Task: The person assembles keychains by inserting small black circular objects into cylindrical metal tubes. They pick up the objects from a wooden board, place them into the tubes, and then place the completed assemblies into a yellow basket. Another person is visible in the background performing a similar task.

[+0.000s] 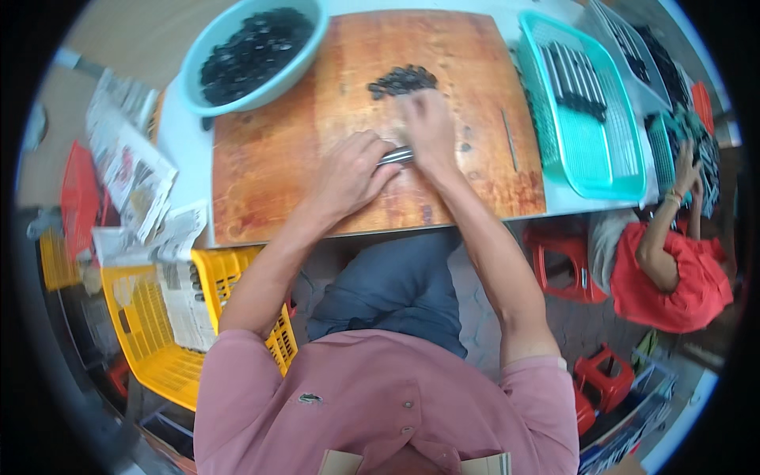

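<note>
Work is sitting at an early-to-middle stage: a tray (586, 150) of finished metal rods (571, 79) is filling beyond the right fingers, while a heap of small black caps (402, 80) just ahead of the fingertips and a full bowl (252, 54) are remaining. The left hand (348, 176) is clenching a bundle of thin metal rods (396, 155), and the right hand (427, 131) is pressing over its far end, fingers curled; the grip there is hidden

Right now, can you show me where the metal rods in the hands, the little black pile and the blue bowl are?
metal rods (396, 155), head view, on the shiny ends between both hands.
little black pile (402, 80), head view, on its middle.
blue bowl (192, 70), head view, on its left rim.
</note>
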Demonstrator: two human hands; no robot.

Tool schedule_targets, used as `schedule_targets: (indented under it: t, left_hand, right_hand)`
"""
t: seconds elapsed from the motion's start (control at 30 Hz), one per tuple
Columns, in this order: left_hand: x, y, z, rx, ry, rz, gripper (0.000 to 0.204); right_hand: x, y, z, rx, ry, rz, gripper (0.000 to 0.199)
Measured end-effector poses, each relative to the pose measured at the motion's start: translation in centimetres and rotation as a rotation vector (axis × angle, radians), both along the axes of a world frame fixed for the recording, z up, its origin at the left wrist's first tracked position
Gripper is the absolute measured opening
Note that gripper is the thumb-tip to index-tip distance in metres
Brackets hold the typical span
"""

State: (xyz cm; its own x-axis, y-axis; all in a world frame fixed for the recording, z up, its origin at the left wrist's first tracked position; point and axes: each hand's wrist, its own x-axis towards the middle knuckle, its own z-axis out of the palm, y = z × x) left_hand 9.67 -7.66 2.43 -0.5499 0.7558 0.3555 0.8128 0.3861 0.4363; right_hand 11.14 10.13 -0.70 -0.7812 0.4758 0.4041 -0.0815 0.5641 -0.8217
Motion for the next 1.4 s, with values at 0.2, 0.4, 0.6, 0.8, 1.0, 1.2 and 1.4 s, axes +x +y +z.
schedule_targets:
  t: [0.2, 0.4, 0.6, 0.8, 1.0, 1.2, 1.4]
  left_hand:
    - [-2.5, -2.6, 4.0, 0.388, -0.893, 0.252, 0.037]
    - [-0.7, -19.1, 14.5, 0.458, -0.500, 0.456, 0.038]
    - [5.3, -40.1, 15.0, 0.800, -0.447, 1.038, 0.038]
    - [12.9, -56.0, -1.1, 0.678, -0.698, 1.578, 0.028]
    - [14.9, -58.8, -15.0, 0.681, -0.958, 1.744, 0.025]
    - [14.7, -56.1, -20.3, 0.782, -1.061, 1.821, 0.028]
    - [14.0, -54.1, -19.6, 0.552, -0.919, 1.867, 0.037]
  right_hand:
    - [0.0, 2.8, -1.2, -0.251, -0.035, -0.060, 0.039]
    - [-0.2, 3.0, -2.2, -0.325, 0.028, 0.060, 0.035]
    - [-0.3, 4.4, -3.1, -0.284, 0.001, 0.071, 0.029]
    - [-1.3, 3.9, -4.0, -0.241, 0.016, 0.154, 0.025]
    - [-0.8, 4.3, -3.3, -0.107, -0.053, 0.172, 0.024]
    - [-1.0, 4.1, -3.5, -0.059, -0.077, 0.180, 0.025]
    - [-0.9, 4.5, -3.7, -0.016, -0.092, 0.180, 0.024]
